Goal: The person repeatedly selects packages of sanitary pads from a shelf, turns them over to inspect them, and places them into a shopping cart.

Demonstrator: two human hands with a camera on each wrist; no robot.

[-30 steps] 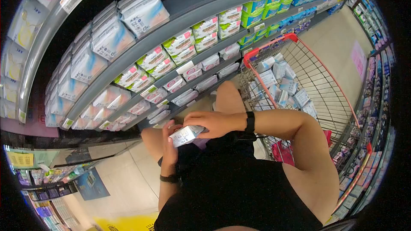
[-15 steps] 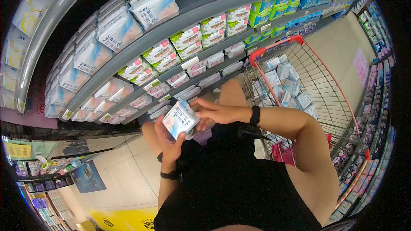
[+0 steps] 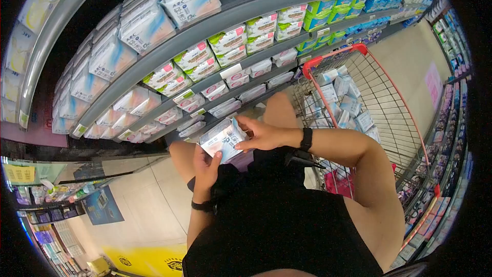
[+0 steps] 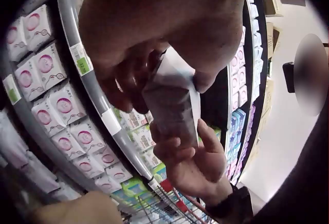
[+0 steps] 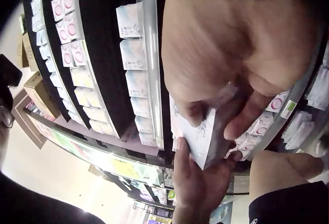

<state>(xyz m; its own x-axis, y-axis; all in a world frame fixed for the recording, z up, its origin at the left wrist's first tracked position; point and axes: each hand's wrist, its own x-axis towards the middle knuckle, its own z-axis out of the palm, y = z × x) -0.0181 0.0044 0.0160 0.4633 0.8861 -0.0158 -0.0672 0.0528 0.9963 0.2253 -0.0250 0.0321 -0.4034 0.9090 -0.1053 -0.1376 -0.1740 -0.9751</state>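
Observation:
A white soft pack with blue and peach print [image 3: 223, 139] is held between both hands above the lap. The left hand [image 3: 207, 168] grips its near left side, thumb lying on the printed face. At the right end, the right hand [image 3: 260, 134] pinches it between thumb and fingers. In the left wrist view the pack [image 4: 174, 100] shows its narrow side, with the left hand [image 4: 164, 23] above and the right hand [image 4: 198, 167] below. The right wrist view has the pack [image 5: 201, 136] between the right hand [image 5: 236, 44] and the left hand [image 5: 203, 183].
Curved shelves [image 3: 241, 7] stocked with similar packs [image 3: 146, 25] and green-and-white packs [image 3: 192, 56] run along the left and front. A red-rimmed wire cart [image 3: 392, 84] holding several white-blue packs [image 3: 350, 106] stands at the right. More shelving lines the far right.
The pack has turned from edge-on to showing its printed face, then tilted further and shifted slightly right. The right hand's fingers have moved onto its right end. The shelves sit slightly differently in view.

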